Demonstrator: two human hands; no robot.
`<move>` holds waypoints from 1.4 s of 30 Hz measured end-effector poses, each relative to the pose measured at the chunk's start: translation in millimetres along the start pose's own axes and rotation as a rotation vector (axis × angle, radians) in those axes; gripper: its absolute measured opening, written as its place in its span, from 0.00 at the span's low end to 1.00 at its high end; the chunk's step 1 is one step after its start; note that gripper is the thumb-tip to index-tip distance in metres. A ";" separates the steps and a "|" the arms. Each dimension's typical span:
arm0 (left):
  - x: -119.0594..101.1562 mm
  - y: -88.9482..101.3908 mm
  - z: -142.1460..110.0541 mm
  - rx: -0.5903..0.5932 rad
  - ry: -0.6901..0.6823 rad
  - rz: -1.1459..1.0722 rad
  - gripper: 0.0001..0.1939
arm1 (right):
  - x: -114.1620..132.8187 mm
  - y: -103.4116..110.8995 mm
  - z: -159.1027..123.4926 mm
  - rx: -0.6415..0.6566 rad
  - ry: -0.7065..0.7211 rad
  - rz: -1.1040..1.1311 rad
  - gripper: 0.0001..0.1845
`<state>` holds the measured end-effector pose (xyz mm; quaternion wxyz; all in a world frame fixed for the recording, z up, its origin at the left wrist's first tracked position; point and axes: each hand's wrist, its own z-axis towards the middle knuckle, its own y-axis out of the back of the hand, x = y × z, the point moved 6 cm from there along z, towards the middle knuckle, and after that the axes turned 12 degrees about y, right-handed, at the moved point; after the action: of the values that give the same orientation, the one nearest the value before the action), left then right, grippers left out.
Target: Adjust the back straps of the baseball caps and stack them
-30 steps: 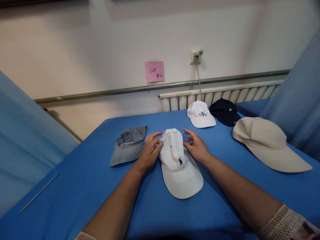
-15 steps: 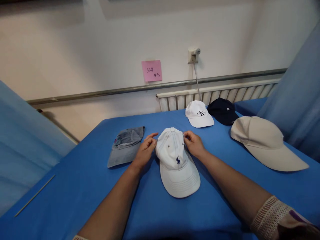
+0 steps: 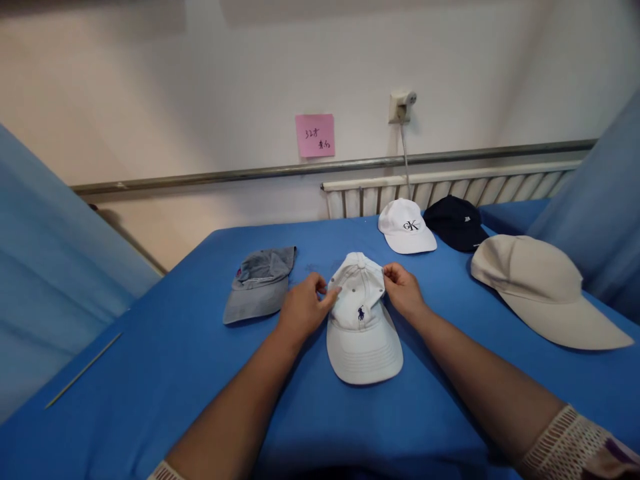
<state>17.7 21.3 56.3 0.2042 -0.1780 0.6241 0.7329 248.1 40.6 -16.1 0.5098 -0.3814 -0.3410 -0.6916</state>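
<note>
A white baseball cap with a small dark-blue horse-and-rider emblem lies in front of me, its brim toward me. My left hand is at the left side of its crown, the thumb over the front fabric and the other fingers curled by the edge. On the opposite side, my right hand pinches the crown with thumb and bent fingers. The crown looks pulled flatter, with a crease near the emblem. Left of my left hand rests a grey cap.
A white cap with black letters and a dark navy cap are at the back right, near a radiator. A large beige cap lies at right. A thin stick is on the blue cloth at left.
My left hand has turned and moved its thumb onto the front of the white crown. The crown has become flatter and creased. The whole view has shifted slightly.
</note>
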 end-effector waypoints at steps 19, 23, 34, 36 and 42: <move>-34.1 -6.0 -19.6 -0.155 -0.237 -0.275 0.17 | 62.0 -19.3 -15.8 0.125 -0.129 0.574 0.12; -32.7 -19.1 -13.2 -0.021 -0.136 -0.446 0.16 | 63.5 -28.1 -21.6 0.179 -0.194 0.643 0.13; -22.8 19.1 -8.9 -0.111 -0.080 -0.555 0.08 | 60.7 9.6 -2.3 0.080 0.222 -0.180 0.07; -20.6 27.6 -9.2 -0.131 -0.094 -0.541 0.08 | 66.2 11.9 -0.3 0.142 0.336 -0.366 0.06; -9.6 24.9 -4.4 -0.134 -0.059 -0.548 0.07 | 63.0 4.8 -3.4 0.212 0.373 -0.449 0.10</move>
<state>12.9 12.8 81.6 0.4008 -0.3316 0.4965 0.6949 240.2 8.4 37.8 0.4353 -0.1076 -0.3873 -0.8056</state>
